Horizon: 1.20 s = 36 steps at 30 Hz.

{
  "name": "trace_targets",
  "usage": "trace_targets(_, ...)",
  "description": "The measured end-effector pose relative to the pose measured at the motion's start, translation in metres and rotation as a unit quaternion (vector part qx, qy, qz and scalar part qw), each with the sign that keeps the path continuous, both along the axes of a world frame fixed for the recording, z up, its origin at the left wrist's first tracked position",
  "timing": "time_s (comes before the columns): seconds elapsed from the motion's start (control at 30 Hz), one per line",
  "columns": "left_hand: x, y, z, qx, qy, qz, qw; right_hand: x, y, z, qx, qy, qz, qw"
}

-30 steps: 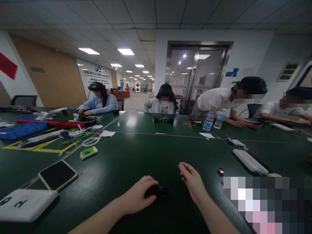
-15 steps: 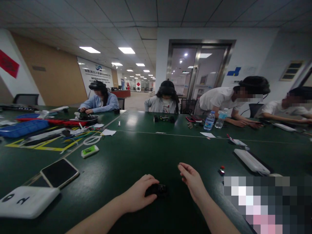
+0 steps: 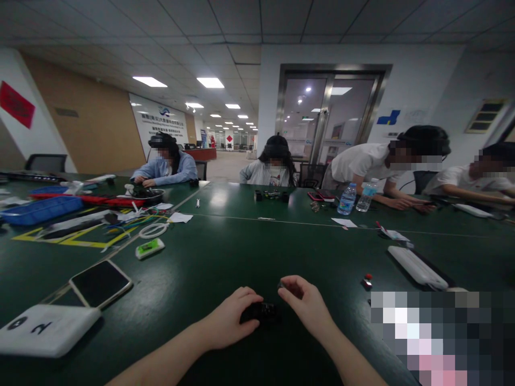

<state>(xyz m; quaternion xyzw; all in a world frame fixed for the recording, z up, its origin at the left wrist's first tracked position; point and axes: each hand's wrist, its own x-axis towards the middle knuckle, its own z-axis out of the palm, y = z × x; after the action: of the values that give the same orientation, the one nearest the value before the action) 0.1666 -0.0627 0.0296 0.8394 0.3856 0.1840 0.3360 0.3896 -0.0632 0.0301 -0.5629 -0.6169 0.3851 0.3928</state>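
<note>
Low in the middle of the head view, my left hand [image 3: 233, 317] grips a small black object [image 3: 264, 311] on the dark green table [image 3: 225, 257]. Its thumb and fingers close around the left end, and ridged or printed detail shows on the exposed part; I cannot tell its kind. Just right of it and slightly above the table, my right hand [image 3: 306, 301] pinches a tiny dark piece [image 3: 280, 286] between thumb and fingertips. The piece is too small to name, and it stays apart from the black object.
At left lie a phone [image 3: 100, 283], a white case [image 3: 48, 329], a green-and-white box [image 3: 149, 248], cables [image 3: 154, 230] and a blue tray [image 3: 42, 210]. Rightward are a small red-topped part [image 3: 367, 281], a white device [image 3: 418, 268] and two water bottles [image 3: 346, 199]. Several people sit or lean across the table.
My right hand has moved left and a little lower, bringing the pinched piece closer to the black object. My left hand has stayed in place around that object.
</note>
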Motion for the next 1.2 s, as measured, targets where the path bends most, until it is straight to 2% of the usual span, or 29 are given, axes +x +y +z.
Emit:
trace_targets(0.17, 0.001, 0.000, 0.001, 0.012, -0.002, -0.006, 1.000, -0.016, -0.016, 0.014, 0.015, -0.117, 0.115, 0.986)
trace_targets(0.33, 0.000, 0.002, -0.005, 0.026, -0.009, -0.010, 1.000, -0.018, -0.020, 0.018, 0.016, -0.171, 0.161, 0.972)
trace_targets(0.47, 0.000, 0.003, -0.007, 0.019, -0.014, -0.006, 1.000, -0.018, -0.019, 0.017, 0.015, -0.184, 0.168, 0.968)
trace_targets(0.97, 0.001, 0.001, -0.001, 0.008, -0.011, -0.005, 1.000, -0.022, -0.017, 0.012, 0.016, -0.207, 0.165, 0.964)
trace_targets(1.2, 0.000, 0.003, -0.004, 0.040, -0.001, -0.002, 0.999, -0.020, -0.019, 0.010, 0.001, -0.178, 0.162, 0.971)
